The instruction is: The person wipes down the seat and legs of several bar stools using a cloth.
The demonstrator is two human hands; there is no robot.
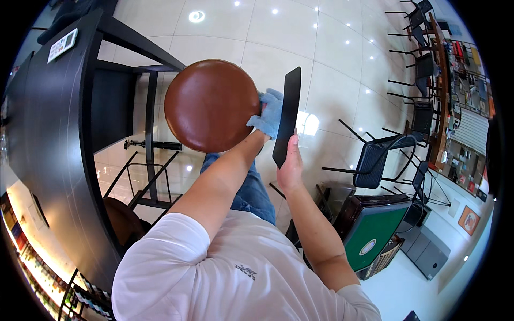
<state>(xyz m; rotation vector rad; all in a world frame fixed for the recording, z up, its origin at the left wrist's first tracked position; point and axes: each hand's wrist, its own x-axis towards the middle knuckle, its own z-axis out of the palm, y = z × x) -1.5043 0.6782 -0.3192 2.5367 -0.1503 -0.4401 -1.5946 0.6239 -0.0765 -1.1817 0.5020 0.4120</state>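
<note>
A stool with a round brown padded seat [211, 104] stands in front of me. Along the seat's right side rises a flat black slab, apparently its backrest [289, 112], seen nearly edge-on. Between seat and backrest, my left hand [263, 108] is closed on a light blue cloth [272, 109], which covers most of it. The cloth lies close against the seat's right rim and the slab's inner side. My right hand [289, 170] grips the near end of the backrest from the right, thumb at its edge; its other fingers are largely hidden.
A tall black table [59, 139] fills the left, with a white remote control [62, 45] on it. Another brown-seated stool [123, 216] is tucked beneath. Black chairs [372, 163] line the right. A green-topped case [375, 230] stands near my right arm. The floor [251, 27] is glossy tile.
</note>
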